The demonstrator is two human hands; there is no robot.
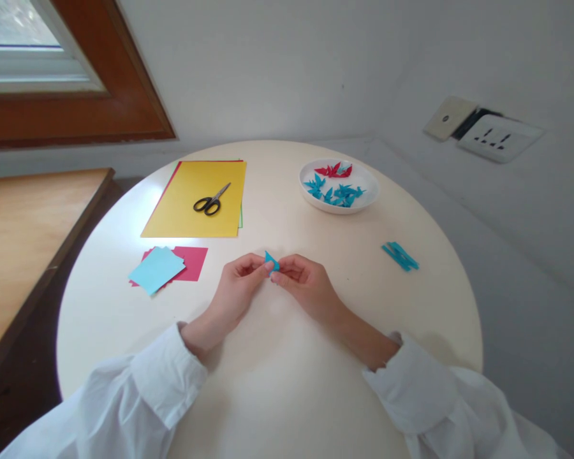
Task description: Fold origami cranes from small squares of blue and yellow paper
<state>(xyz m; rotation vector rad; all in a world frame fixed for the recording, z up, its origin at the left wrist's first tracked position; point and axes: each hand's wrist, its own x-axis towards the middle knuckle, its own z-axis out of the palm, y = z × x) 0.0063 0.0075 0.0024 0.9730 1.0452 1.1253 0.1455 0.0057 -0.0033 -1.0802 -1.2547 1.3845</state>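
Between my two hands is a small piece of folded blue paper (pixel 270 259), its pointed tip sticking up. My left hand (pixel 242 284) pinches it between thumb and fingers. From the other side my right hand (pixel 309 284) grips its edge, thumb in front. The lower part of the folded paper is hidden by my thumbs. Beyond my hands, to the right, a round white dish (pixel 307 201) holds several folded blue paper cranes (pixel 342 196) and red ones (pixel 333 171).
Black-handled scissors (pixel 210 201) lie on yellow paper sheets (pixel 172 217) at the back left. Light blue paper squares (pixel 157 269) overlap pink squares (pixel 194 262) on the left. Blue paper strips (pixel 400 255) lie on the right of the round table (pixel 277 408). A wall stands behind.
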